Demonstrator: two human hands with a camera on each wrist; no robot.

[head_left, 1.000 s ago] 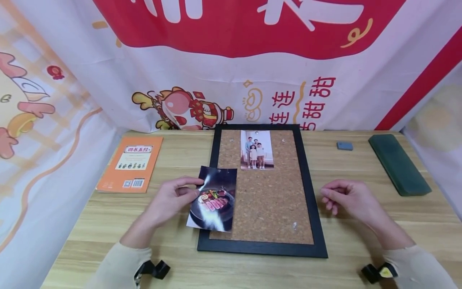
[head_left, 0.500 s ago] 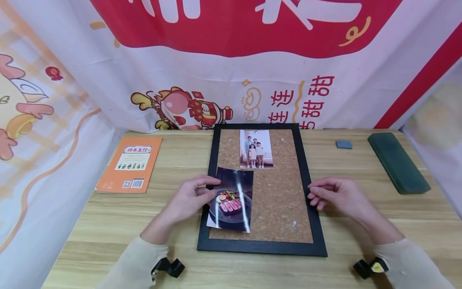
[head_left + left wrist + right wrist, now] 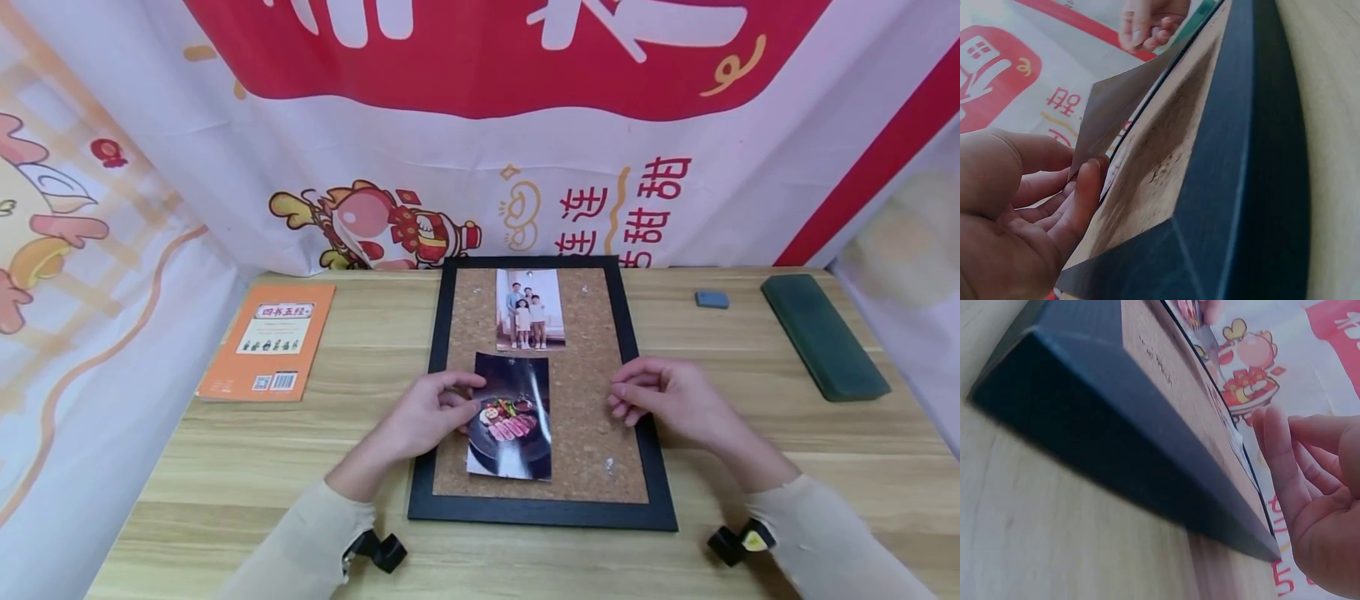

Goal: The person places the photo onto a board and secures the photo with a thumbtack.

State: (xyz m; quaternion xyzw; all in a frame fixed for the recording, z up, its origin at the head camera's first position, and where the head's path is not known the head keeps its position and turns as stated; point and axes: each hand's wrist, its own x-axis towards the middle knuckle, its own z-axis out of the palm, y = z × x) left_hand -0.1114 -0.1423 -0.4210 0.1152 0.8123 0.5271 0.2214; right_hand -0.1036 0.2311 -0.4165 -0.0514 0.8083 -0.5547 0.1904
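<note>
A glossy photo of a plated steak is pinched at its left edge by my left hand. It stands tilted above a cork board with a black frame, as the left wrist view shows. A small clear pin shows at the photo's top edge. My right hand is over the board's right side, apart from the photo. Its fingers are loosely bent with the thumb near the index finger; nothing shows between them. A family photo is on the upper cork.
Small clear pins sit on the cork. An orange book lies on the table at left. At right are a small blue block and a dark green case. A printed cloth hangs behind the table.
My left hand has carried the steak photo rightward, from the board's left edge to over its lower middle. The right hand has moved left, from beside the frame to over the board.
</note>
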